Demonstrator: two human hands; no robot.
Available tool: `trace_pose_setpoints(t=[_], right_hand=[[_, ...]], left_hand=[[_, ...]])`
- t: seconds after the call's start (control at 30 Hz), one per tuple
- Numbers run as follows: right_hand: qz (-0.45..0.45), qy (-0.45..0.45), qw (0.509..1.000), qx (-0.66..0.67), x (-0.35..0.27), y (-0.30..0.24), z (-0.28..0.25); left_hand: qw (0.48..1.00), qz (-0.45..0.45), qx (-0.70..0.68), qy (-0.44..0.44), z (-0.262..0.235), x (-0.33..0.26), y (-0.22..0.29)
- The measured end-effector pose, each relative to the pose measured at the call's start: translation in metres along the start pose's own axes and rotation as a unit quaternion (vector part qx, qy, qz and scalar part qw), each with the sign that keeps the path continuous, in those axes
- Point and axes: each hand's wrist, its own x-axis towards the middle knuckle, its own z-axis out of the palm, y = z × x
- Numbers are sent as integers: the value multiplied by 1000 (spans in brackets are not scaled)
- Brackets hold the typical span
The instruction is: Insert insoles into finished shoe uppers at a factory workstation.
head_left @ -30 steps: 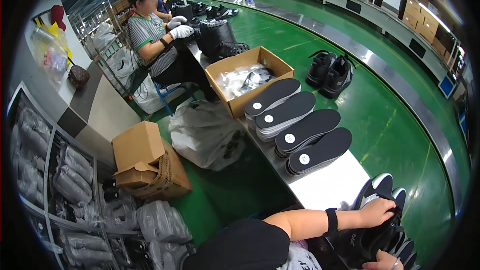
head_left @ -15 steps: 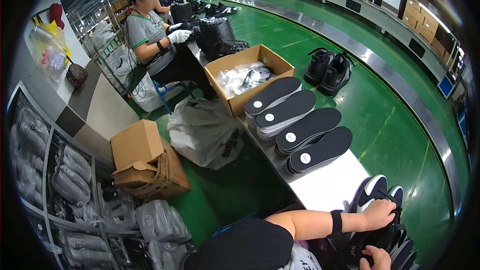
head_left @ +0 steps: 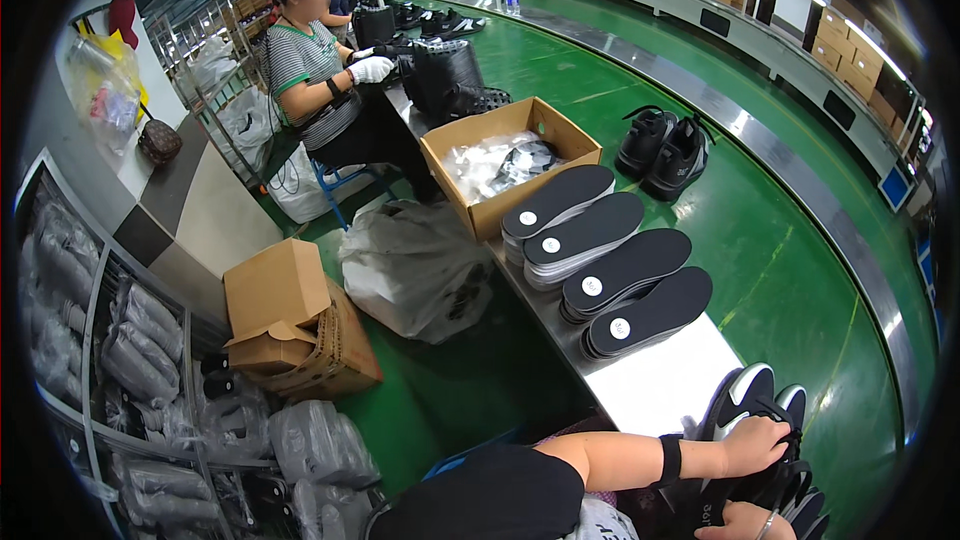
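At the lower right, my left hand (head_left: 755, 447) reaches across with a black band on its wrist. Its fingers are curled over the laces of a black shoe with white trim (head_left: 748, 387). A second such shoe (head_left: 791, 402) stands close beside it. Below, my right hand (head_left: 742, 520), with a bracelet at the wrist, has its fingers closed at the edge of a black piece with white print (head_left: 708, 508); the picture's lower edge cuts it off partly. Several stacks of black insoles (head_left: 650, 312) with round white stickers lie on the bench (head_left: 655, 380) just beyond.
An open cardboard box (head_left: 455, 175) of plastic-wrapped items sits past the insoles. Black shoes (head_left: 664, 152) stand on the green surface beyond. A co-worker (head_left: 310, 70) in white gloves sits further along. At left are a carton (head_left: 290, 315), a plastic bag (head_left: 415, 270) and a rack (head_left: 105, 290).
My right hand has moved slightly left, its fingers now pressed closer on the black piece. My left hand stays on the shoe. The whole view has shifted slightly.
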Motion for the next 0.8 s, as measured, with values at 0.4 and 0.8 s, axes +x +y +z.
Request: trace_pose_setpoints(t=[0.4, 0.8], right_hand=[[-34, 137, 990, -17, -11, -6, 5], [-6, 532, 836, -134, 7, 12, -14]], left_hand=[[985, 48, -58, -153, -22, -8, 1], [961, -133, -213, -120, -23, 5, -19]])
